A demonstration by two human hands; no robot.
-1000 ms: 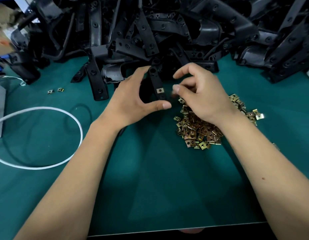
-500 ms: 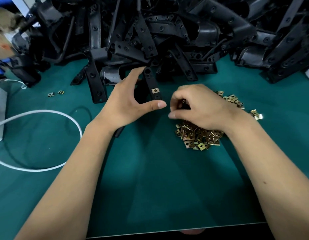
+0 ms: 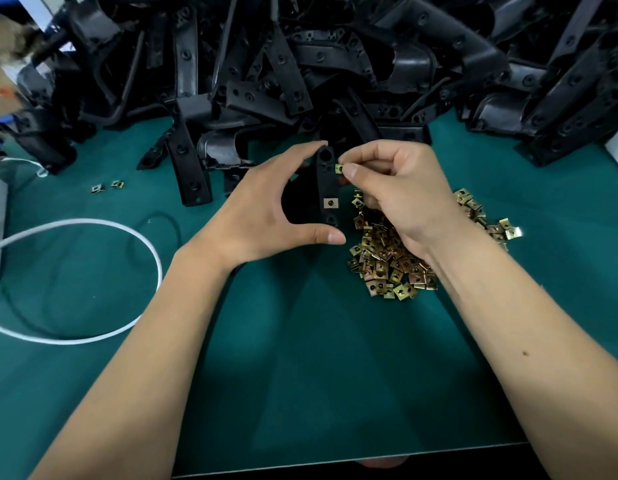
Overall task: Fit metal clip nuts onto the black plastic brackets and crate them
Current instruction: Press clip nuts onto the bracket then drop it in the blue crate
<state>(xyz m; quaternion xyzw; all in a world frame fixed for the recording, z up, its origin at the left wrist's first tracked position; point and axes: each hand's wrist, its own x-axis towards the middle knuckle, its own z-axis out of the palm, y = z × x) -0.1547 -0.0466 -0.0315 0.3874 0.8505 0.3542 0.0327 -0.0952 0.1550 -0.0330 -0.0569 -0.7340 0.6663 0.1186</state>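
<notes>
Here right hand [image 3: 401, 195] pinches clip nut [image 3: 339, 168] beside held bracket [image 3: 326, 188].

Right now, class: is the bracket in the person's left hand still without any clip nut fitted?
No: the bracket held by the left hand already carries one clip nut near its lower end.

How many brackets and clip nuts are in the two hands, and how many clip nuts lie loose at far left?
Black bracket, held by the left hand: 1
Fitted clip nut on it: 1
Pinched clip nut, in the right hand: 1
Loose clip nuts, far left: 2
Total: 5
</notes>
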